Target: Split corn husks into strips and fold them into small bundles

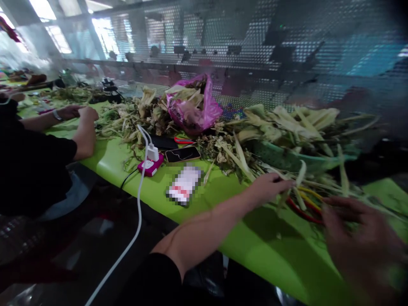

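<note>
Reaching in from the lower middle, my left hand (pixel 270 187) has its fingers pinched at a pale dry husk strip (pixel 300 174), where it meets a curved red and yellow loop (pixel 306 216). The fingers of my right hand (pixel 360 233) close on the loop's right side; this hand is blurred. Whether the loop is a ring or tool handles I cannot make out. Just beyond both hands, dry husks (pixel 306 121) are heaped over a green basket (pixel 287 157).
A phone with a lit screen (pixel 185 185), a darker phone (pixel 183 154), a red cutter (pixel 185 140) and a magenta power block (pixel 150 165) with a white cable (pixel 139 212) lie on the green table (pixel 216 187). Behind is a pink bag (pixel 194 112). Another person (pixel 32 153) works at left.
</note>
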Motion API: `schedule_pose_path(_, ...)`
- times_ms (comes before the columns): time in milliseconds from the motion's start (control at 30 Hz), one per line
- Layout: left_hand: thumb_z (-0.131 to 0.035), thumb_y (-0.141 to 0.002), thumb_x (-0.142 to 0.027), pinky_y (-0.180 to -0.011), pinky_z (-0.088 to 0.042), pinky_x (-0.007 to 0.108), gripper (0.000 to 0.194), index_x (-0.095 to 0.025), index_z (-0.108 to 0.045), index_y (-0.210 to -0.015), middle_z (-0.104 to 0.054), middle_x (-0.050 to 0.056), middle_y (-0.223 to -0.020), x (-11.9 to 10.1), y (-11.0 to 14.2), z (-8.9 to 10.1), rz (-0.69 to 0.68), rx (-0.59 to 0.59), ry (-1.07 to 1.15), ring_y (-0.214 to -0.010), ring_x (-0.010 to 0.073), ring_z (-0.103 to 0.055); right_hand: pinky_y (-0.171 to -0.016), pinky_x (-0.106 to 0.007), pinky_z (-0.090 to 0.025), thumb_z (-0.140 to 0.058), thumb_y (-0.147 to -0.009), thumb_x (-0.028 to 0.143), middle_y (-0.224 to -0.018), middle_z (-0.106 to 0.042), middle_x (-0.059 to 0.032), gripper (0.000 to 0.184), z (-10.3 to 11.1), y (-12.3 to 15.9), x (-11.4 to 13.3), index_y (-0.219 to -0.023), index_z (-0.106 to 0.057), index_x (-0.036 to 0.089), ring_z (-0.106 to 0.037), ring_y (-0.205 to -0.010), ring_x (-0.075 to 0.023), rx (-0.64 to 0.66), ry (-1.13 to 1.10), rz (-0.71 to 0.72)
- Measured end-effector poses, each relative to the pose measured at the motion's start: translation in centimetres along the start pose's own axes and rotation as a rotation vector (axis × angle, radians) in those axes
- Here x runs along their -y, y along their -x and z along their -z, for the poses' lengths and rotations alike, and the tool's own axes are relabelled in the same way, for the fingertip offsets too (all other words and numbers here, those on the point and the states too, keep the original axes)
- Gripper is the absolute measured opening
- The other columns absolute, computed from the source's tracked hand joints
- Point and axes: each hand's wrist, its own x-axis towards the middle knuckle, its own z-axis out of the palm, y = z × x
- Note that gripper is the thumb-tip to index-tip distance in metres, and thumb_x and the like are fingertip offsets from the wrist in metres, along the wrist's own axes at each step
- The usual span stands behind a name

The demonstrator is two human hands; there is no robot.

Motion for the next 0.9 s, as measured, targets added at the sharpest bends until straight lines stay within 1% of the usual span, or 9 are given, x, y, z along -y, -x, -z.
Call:
schedule_pose_path(33, -0.068, -0.072, -0.027, -0.06, -0.034, 0.029, 0.02, -0.017, -0.056, -0.059, -0.049, -0.003, -0.056, 0.1, 0.0, 0.0, -0.045, 0.037, -0.015, -0.056, 0.0107, -0.039, -0.075, -0.054, -0.046, -0.051, -0.086, 0.044, -0.091, -0.064, -0.012, 0.024, -0.2, -0.1, -0.7, -0.104, -0.062, 0.034, -0.063, -0.082, -0.0363, -0.023, 0.019, -0.003)
schedule_pose_path(133, -0.061, -0.079, -0.024, -0.057, -0.032, 0.025, 0.014, -0.017, -0.058, -0.067, -0.049, -0.004, -0.06, 0.1, 0.1, -0.1, -0.085, 0.047, 0.018, -0.055, 0.0081, -0.037, -0.071, -0.046, -0.05, -0.052, -0.086, 0.038, -0.092, -0.065, -0.01, 0.021, -1.1, -0.3, -2.2, -0.105, -0.06, 0.033, -0.064, -0.079, -0.0302, -0.06, -0.097, -0.008)
schedule_pose_path(167, -0.06, -0.08, -0.025, -0.056, -0.031, 0.024, 0.016, -0.017, -0.057, -0.067, -0.047, -0.004, -0.059, 0.0, 0.2, -0.1, -0.087, 0.043, 0.023, -0.053, 0.0074, -0.035, -0.07, -0.045, -0.051, -0.053, -0.085, 0.036, -0.095, -0.066, -0.0088, 0.022, -1.3, -0.3, -2.5, -0.106, -0.06, 0.031, -0.064, -0.079, -0.029, -0.014, -0.111, 0.001)
schedule_pose_path(233, -0.06, -0.081, -0.028, -0.051, -0.027, 0.022, 0.019, -0.017, -0.054, -0.066, -0.042, -0.006, -0.056, -0.1, 0.4, -0.1, -0.091, 0.03, 0.026, -0.05, 0.0062, -0.032, -0.069, -0.04, -0.052, -0.054, -0.084, 0.033, -0.097, -0.067, -0.006, 0.021, -1.7, -0.3, -3.1, -0.103, -0.06, 0.026, -0.064, -0.075, -0.0243, -0.026, -0.086, -0.017)
schedule_pose_path(333, -0.06, -0.082, -0.03, -0.045, -0.02, 0.02, 0.025, -0.017, -0.049, -0.065, -0.037, -0.007, -0.053, -0.4, 0.6, -0.1, -0.083, 0.015, 0.032, -0.046, 0.0048, -0.028, -0.074, -0.036, -0.051, -0.053, -0.084, 0.026, -0.102, -0.067, -0.0075, 0.024, -2.0, -0.3, -3.8, -0.106, -0.059, 0.022, -0.064, -0.078, -0.0205, 0.013, -0.069, 0.029)
schedule_pose_path(467, -0.064, -0.081, -0.03, -0.044, -0.02, 0.019, 0.028, -0.017, -0.048, -0.063, -0.035, -0.008, -0.053, -0.6, 0.9, 0.2, -0.043, 0.001, 0.024, -0.045, 0.0036, -0.028, -0.076, -0.034, -0.05, -0.049, -0.085, 0.022, -0.101, -0.066, -0.0071, 0.025, -1.9, -0.2, -4.1, -0.109, -0.057, 0.022, -0.063, -0.084, -0.0201, -0.018, -0.077, -0.01)
schedule_pose_path(633, -0.063, -0.082, -0.031, -0.041, -0.02, 0.02, 0.031, -0.018, -0.043, -0.061, -0.035, -0.007, -0.051, -0.3, 0.6, 0.4, -0.127, 0.02, 0.029, -0.043, 0.0043, -0.028, -0.076, -0.034, -0.049, -0.048, -0.084, 0.02, -0.102, -0.067, -0.0063, 0.027, -1.9, -0.2, -4.3, -0.109, -0.056, 0.023, -0.062, -0.082, -0.0189, 0.001, -0.07, -0.028)
schedule_pose_path(733, -0.063, -0.082, -0.032, -0.041, -0.02, 0.02, 0.031, -0.019, -0.042, -0.063, -0.036, -0.008, -0.051, -0.1, 0.4, 0.3, -0.125, 0.023, 0.009, -0.042, 0.004, -0.028, -0.075, -0.033, -0.048, -0.048, -0.083, 0.019, -0.1, -0.067, -0.0058, 0.027, -1.9, -0.2, -4.4, -0.108, -0.056, 0.024, -0.062, -0.081, -0.0188, 0.0, -0.064, -0.033)
schedule_pose_path(900, -0.064, -0.081, -0.035, -0.042, -0.021, 0.02, 0.035, -0.018, -0.041, -0.062, -0.035, -0.007, -0.052, -0.2, 0.5, 0.3, -0.119, 0.013, 0.009, -0.044, 0.0032, -0.028, -0.076, -0.034, -0.048, -0.048, -0.084, 0.018, -0.099, -0.067, -0.0054, 0.025, -2.1, -0.1, -4.6, -0.107, -0.056, 0.024, -0.061, -0.085, -0.0202, -0.008, -0.065, -0.026)
